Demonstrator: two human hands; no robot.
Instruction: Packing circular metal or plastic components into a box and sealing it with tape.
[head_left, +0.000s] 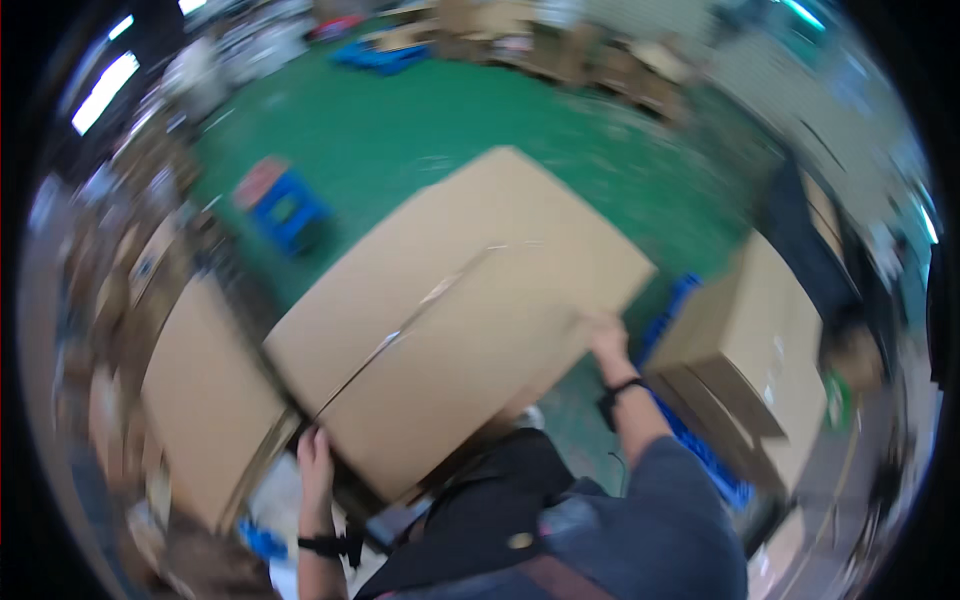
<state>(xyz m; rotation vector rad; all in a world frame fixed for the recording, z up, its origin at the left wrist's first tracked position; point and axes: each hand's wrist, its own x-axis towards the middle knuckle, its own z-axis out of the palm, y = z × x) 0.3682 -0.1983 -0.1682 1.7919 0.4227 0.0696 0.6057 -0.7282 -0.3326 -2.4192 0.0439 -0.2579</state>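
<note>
A large brown cardboard box point(480, 300) lies in front of my body, tilted across the view. A seam with a shiny strip, seemingly tape, runs along its upper face. My right hand point(607, 342) grips the box's right edge, with a dark band on the wrist. At the near left end, my left hand point(315, 465) is up against the box edge, fingers close together around it. Motion blur softens both hands. The underside of the box and the fingertips beneath it are hidden.
Another cardboard box point(740, 360) rests on a blue pallet point(730, 480) at the right. On the left stands a cardboard piece point(205, 400) beside stacked cartons. A blue stool point(287, 212) is on the green floor point(430, 120). Cartons point(540, 50) line the far side.
</note>
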